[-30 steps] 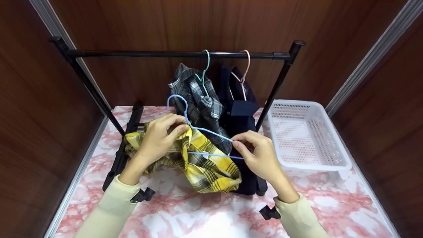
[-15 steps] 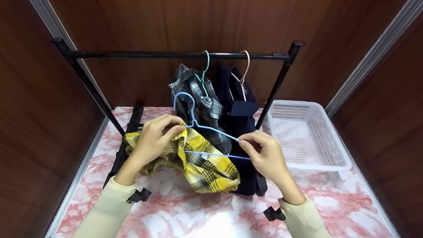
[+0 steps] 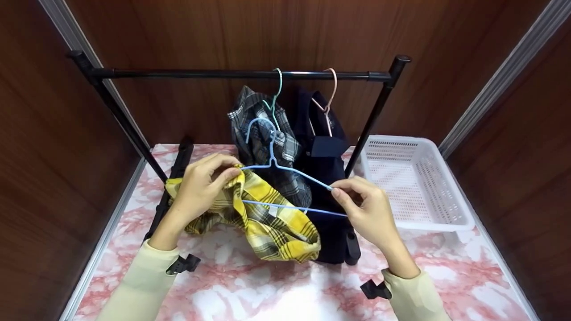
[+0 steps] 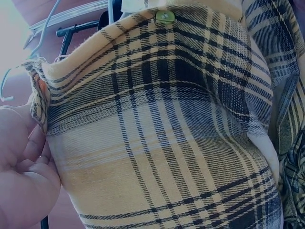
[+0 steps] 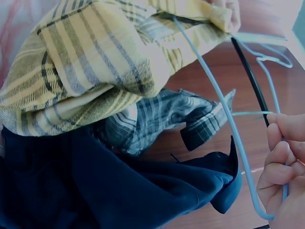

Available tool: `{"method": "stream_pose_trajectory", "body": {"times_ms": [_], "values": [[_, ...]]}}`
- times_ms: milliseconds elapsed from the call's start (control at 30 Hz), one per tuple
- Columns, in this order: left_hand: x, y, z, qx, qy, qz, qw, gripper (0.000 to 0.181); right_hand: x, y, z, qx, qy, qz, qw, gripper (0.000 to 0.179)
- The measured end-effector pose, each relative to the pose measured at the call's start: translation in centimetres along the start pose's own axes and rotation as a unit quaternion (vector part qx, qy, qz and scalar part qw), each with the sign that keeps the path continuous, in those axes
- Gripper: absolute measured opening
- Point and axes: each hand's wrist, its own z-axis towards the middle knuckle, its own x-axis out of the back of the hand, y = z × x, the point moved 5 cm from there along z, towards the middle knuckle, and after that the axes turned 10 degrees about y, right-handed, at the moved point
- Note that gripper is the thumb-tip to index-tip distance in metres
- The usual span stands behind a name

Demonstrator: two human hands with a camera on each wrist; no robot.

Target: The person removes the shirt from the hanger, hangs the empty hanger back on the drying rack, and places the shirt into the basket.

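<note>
A yellow plaid shirt (image 3: 285, 232) hangs in front of the rack, its upper edge pinched between my left thumb and fingers. My left hand (image 3: 203, 187) is at the left arm of a blue hanger (image 3: 303, 175), part of which is hidden inside the cloth. The hanger's hook and right half stick out of the shirt. My right hand (image 3: 363, 207) pinches the hanger's right shoulder. In the left wrist view a green button (image 4: 165, 17) shows on the plaid cloth. The right wrist view shows the hanger's bottom bar running into the shirt.
On a black clothes rack (image 3: 200, 73) hang a grey plaid shirt (image 3: 254, 107) on a green hanger (image 3: 279, 87) and a navy garment (image 3: 328, 167) on a pink hanger (image 3: 335, 87). A white plastic basket (image 3: 464, 205) stands at the right. Wooden walls enclose the marbled table (image 3: 250, 290).
The blue hanger has shifted right, more of its left arm now showing outside the shirt. My right hand has moved right with it, and my left hand slightly left with the cloth.
</note>
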Motion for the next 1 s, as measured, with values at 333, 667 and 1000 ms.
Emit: {"method": "stream_pose_trajectory", "body": {"times_ms": [333,667,1000], "values": [[0.3,-1.3,-0.6,0.003,0.011,0.008,0.9999,0.014,1.0,0.4,-0.3,-0.005,0.019,-0.003,0.9998,0.013],[0.7,-2.7,-1.0,0.023,0.009,0.016,0.9996,0.013,1.9,0.8,-0.4,-0.008,0.031,-0.014,0.9994,0.014],[0.9,-4.8,-2.1,0.043,0.005,0.018,0.9989,0.012,2.6,0.9,-0.1,-0.014,0.025,-0.019,0.9994,0.008]]}}
